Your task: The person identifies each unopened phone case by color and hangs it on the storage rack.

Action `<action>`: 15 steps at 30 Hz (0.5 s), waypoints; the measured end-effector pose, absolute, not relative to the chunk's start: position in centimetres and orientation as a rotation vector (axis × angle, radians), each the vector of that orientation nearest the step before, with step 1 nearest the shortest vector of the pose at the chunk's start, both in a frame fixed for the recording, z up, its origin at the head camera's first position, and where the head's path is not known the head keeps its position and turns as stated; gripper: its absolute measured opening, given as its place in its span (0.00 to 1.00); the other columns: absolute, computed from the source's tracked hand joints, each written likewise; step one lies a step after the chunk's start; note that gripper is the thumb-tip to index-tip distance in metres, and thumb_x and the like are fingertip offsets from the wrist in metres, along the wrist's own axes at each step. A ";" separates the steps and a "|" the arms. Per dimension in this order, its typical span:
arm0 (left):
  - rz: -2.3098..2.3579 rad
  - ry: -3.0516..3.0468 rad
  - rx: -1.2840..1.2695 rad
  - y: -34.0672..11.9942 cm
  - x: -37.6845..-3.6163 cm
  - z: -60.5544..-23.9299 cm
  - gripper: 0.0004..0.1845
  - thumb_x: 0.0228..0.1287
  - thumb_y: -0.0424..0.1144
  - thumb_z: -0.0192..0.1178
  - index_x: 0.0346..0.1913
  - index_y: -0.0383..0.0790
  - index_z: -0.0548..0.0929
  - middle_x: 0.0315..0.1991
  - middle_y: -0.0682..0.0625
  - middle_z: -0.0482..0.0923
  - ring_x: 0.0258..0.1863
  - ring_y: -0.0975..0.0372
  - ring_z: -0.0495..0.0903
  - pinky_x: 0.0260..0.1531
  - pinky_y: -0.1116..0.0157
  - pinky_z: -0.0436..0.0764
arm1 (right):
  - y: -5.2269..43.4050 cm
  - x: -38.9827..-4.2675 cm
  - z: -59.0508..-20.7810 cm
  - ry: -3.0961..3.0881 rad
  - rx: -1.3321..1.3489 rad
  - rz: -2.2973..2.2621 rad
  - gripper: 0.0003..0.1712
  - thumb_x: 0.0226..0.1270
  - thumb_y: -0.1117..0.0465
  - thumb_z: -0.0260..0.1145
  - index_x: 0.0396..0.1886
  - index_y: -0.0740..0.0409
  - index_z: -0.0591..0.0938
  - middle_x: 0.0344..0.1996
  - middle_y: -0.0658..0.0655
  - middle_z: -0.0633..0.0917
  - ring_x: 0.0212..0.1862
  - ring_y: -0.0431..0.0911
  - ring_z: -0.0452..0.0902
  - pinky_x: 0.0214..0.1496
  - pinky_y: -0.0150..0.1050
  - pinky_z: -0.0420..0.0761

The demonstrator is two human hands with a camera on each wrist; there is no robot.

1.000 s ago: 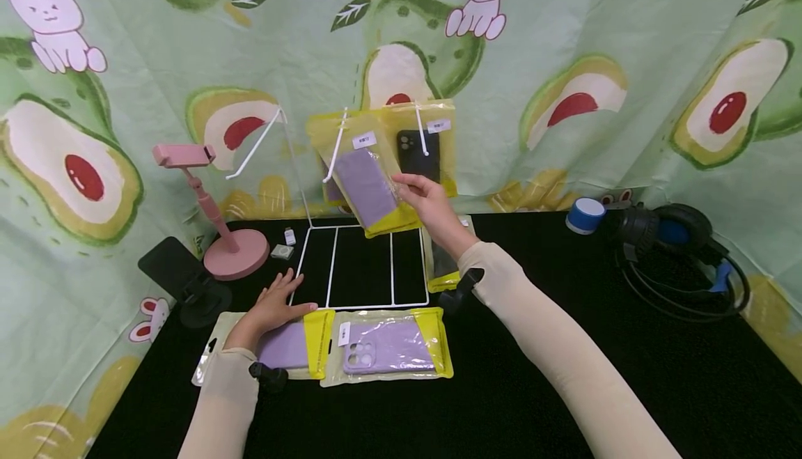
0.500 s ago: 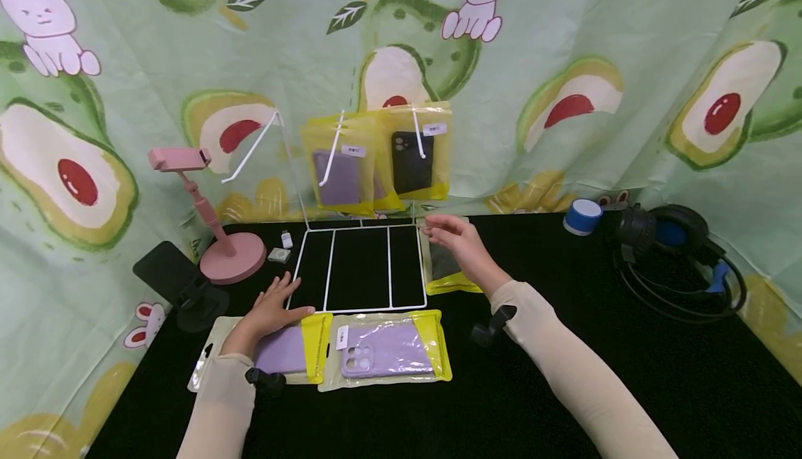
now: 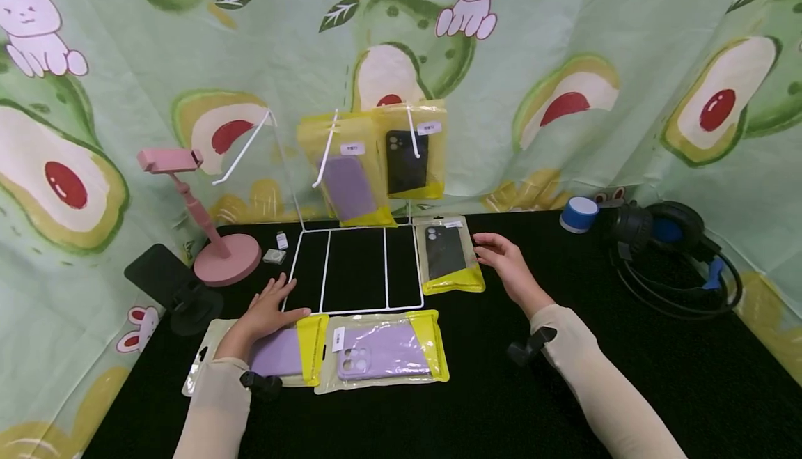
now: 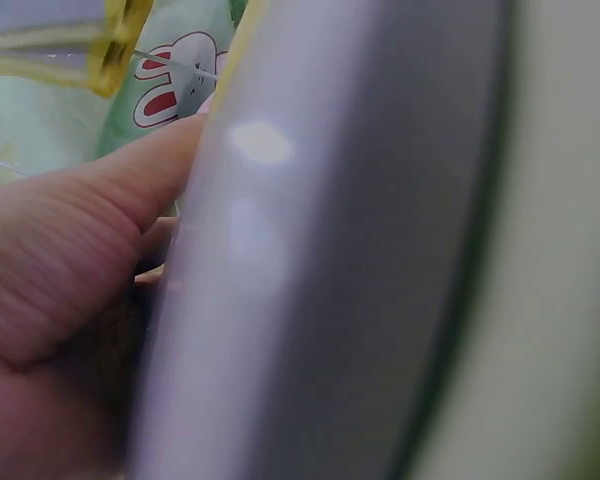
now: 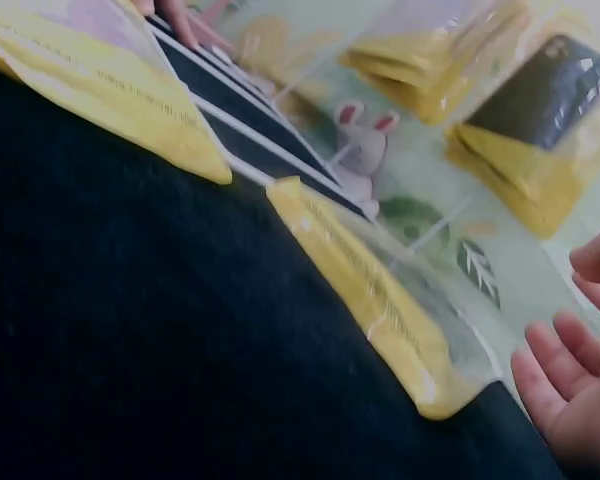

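My left hand (image 3: 262, 314) rests with fingers spread on a bagged purple phone case (image 3: 278, 354), beside the front left corner of the white wire rack (image 3: 351, 310). Close up in the left wrist view, the glossy bag (image 4: 270, 300) blurs past the thumb. My right hand (image 3: 509, 269) holds nothing, its fingers apart and loosely bent. It is just right of a bagged black phone case (image 3: 444, 253) lying by the rack. From the middle hook hang bagged purple phone cases (image 3: 349, 186); a bagged black phone case (image 3: 407, 161) hangs from the right hook.
Another bagged purple phone case (image 3: 385, 352) lies in front of the rack. The left hook (image 3: 241, 149) bears nothing. At left stand a pink phone stand (image 3: 227, 260) and a black stand (image 3: 164, 281). A blue-and-white round tub (image 3: 579, 214) and headphones (image 3: 664, 236) are at right.
My right hand has let go of the bagged purple phone case on the middle hook and moved down and right. That bag now swings freely. My left hand stays in place.
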State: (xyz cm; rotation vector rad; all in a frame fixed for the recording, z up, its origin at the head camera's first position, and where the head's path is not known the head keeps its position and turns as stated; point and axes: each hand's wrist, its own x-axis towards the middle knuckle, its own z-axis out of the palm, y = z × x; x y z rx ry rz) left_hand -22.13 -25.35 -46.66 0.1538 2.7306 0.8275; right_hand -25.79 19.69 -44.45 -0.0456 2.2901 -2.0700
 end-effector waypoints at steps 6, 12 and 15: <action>0.812 2.726 0.137 -25.4 -22.1 -46.8 0.50 0.56 0.61 0.62 0.73 0.35 0.54 0.74 0.33 0.39 0.72 0.41 0.33 0.66 0.40 0.32 | 20.3 -26.3 -45.8 2.382 0.084 -1.896 0.29 0.71 0.63 0.55 0.68 0.66 0.60 0.65 0.69 0.62 0.62 0.58 0.62 0.64 0.52 0.65; 0.819 2.731 0.137 -25.3 -22.1 -46.8 0.50 0.56 0.61 0.62 0.73 0.34 0.54 0.74 0.33 0.39 0.72 0.41 0.33 0.66 0.40 0.32 | 19.9 -27.2 -46.2 2.484 0.074 -1.650 0.36 0.68 0.59 0.60 0.71 0.62 0.56 0.64 0.69 0.63 0.62 0.60 0.62 0.63 0.55 0.67; 0.819 2.732 0.148 -25.3 -22.2 -46.8 0.50 0.57 0.61 0.61 0.73 0.34 0.54 0.74 0.33 0.38 0.72 0.41 0.33 0.66 0.40 0.32 | 19.6 -27.8 -46.1 2.512 0.078 -1.569 0.38 0.66 0.59 0.62 0.71 0.60 0.56 0.60 0.69 0.65 0.57 0.58 0.65 0.59 0.52 0.70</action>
